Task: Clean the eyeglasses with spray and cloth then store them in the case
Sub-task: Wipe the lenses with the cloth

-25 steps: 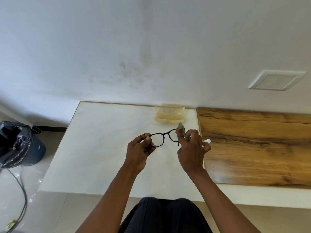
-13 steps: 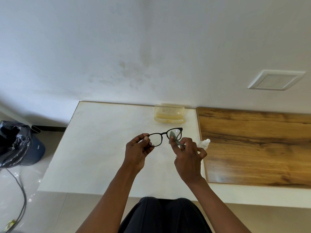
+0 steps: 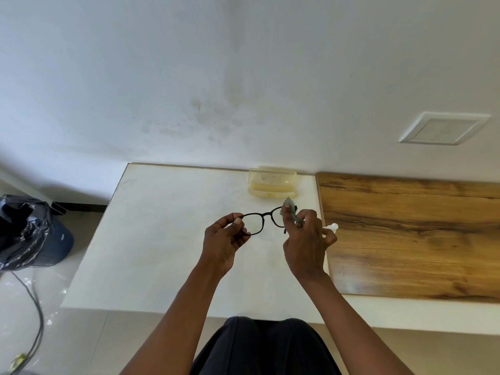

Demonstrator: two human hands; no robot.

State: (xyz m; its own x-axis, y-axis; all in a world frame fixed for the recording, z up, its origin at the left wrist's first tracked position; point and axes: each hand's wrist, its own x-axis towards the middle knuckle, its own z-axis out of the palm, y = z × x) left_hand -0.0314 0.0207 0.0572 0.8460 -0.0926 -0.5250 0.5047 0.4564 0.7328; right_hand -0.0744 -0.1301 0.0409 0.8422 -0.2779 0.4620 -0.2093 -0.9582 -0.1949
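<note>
Black-framed eyeglasses [image 3: 263,218] are held in the air above the white table [image 3: 162,239]. My left hand [image 3: 224,240] pinches the frame's left end. My right hand [image 3: 305,244] pinches a small grey-green cloth [image 3: 290,209] against the right lens, hiding most of that lens. An open, pale yellow translucent case [image 3: 272,182] lies at the back of the table against the wall. A small white spray bottle [image 3: 332,227] lies behind my right hand, only its tip showing.
A wooden board [image 3: 419,234] covers the surface to the right of the table. On the floor at the left stands a bin with a black bag [image 3: 24,231], and a cable [image 3: 35,315] runs nearby. My dark-clothed lap [image 3: 259,347] is at the table's front edge.
My right hand moved with the cloth over the right lens, inward toward the bridge and back out to its outer end. The left hand kept hold of the frame.
</note>
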